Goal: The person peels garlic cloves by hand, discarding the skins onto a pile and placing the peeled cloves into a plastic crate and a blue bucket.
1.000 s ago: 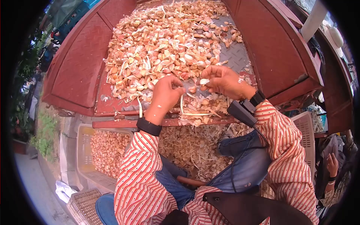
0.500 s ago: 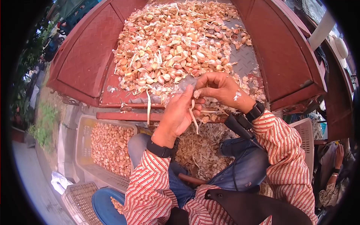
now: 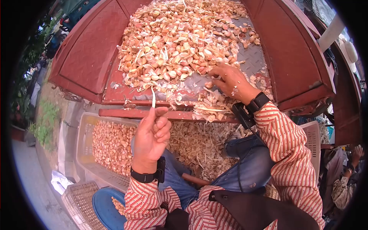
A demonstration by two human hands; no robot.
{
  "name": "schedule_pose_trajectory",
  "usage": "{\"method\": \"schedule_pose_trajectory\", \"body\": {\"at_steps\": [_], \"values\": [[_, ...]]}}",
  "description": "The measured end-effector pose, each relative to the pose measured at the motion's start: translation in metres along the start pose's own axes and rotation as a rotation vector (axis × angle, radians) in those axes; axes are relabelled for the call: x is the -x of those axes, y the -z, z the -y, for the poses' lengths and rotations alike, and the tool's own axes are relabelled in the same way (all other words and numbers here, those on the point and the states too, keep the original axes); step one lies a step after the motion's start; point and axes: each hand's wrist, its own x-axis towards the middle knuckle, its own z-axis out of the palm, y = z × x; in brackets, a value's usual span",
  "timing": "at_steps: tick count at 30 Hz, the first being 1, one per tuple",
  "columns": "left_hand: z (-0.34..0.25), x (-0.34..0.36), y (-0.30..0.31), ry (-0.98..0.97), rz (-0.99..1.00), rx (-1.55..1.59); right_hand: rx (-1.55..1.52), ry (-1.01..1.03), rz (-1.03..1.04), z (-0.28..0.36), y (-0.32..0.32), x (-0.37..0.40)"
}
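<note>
My left hand (image 3: 153, 134) is raised in front of the cart's lower edge, fingers curled and thumb against the index finger. A pale dried garlic stalk (image 3: 153, 97) hangs over that edge, its lower end overlapped by my left fingertips; I cannot tell whether they pinch it. My right hand (image 3: 232, 82) is at the near side of the garlic clove pile (image 3: 172, 50), fingers and thumb apart. Just beside its thumb lies a single garlic clove (image 3: 209, 84). Loose papery skins (image 3: 212, 100) lie on the cart bed below this hand.
Red side panels (image 3: 303, 53) flank the cart bed. A plastic crate (image 3: 86, 151) of cloves stands at lower left, near a woven basket (image 3: 78, 201) and a blue lid-like disc (image 3: 105, 211). Skins and stalks (image 3: 203, 147) cover the ground between my legs. Another person's hand (image 3: 357, 153) shows far right.
My hands have parted: the left moved left and down, the right moved up to the pile's edge. The stalk that hung from my left fingers no longer shows there.
</note>
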Motion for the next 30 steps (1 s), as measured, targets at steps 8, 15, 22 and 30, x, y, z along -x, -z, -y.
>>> {"method": "schedule_pose_trajectory", "body": {"at_steps": [8,15,22,30], "values": [[-0.092,0.272,0.231,-0.275,-1.23,-1.349,0.01,0.014,0.061,0.004,-0.002,-0.003],[-0.074,0.187,0.115,-0.418,-0.979,-1.292,-0.206,-0.022,0.112,0.024,-0.005,-0.009],[0.033,-0.031,-0.02,-0.562,-0.079,-1.316,-0.443,-0.061,0.154,0.072,0.005,0.002],[0.072,-0.057,-0.01,-0.424,-0.136,-0.704,-0.658,-0.11,0.233,0.076,-0.002,0.01]]}}
